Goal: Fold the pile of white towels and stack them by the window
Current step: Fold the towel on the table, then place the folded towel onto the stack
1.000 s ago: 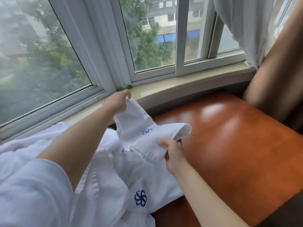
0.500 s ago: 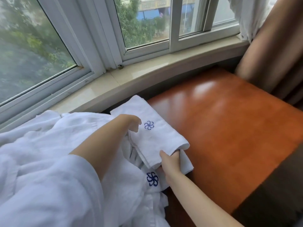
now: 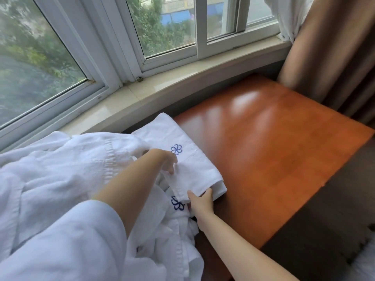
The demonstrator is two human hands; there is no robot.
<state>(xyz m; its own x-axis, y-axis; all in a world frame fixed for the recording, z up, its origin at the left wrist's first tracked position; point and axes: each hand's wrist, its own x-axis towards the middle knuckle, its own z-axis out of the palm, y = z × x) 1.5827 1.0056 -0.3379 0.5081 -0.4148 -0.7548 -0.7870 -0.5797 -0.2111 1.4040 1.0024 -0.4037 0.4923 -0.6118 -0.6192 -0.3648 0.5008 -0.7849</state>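
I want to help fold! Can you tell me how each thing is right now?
Folded towel: folded, lying flat on the table's left part, blue flower facing up.
Towel pile: crumpled, unfolded.
Left hand: fingers resting on the folded towel.
Right hand: pinching the folded towel's near edge.
Table: bare and shiny on the right.
Window: looks closed.
Curtain: drawn aside.

left hand fingers curled, right hand pinching

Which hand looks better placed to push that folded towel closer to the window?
Probably the right hand: it already grips the folded towel's near end, on the side away from the window, so it could push it forward. The left hand only rests on top beside the blue logo.
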